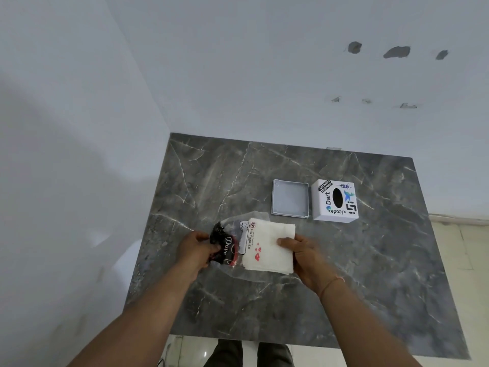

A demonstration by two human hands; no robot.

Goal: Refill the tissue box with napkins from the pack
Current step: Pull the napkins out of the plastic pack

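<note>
Drawing napkins [267,247] out of pack [227,247]: left grip [194,249] clamped on wrapper, right grip [304,254] pinching stack. Beyond right grip, tissue box [334,200], tray [290,198] on worktop [370,260]. Next, likely: freeing stack fully.

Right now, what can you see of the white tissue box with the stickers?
The white cube-shaped tissue box with stickers stands on the grey marble-look table, far right of the hands, which do not touch it. It looks like plastic. Its upward face has a dark oval slot ringed by stickers reading Dart, Software Engineer and a code tag. A shallow grey square panel, likely its base, lies just to its left; whether they touch is unclear.
</note>
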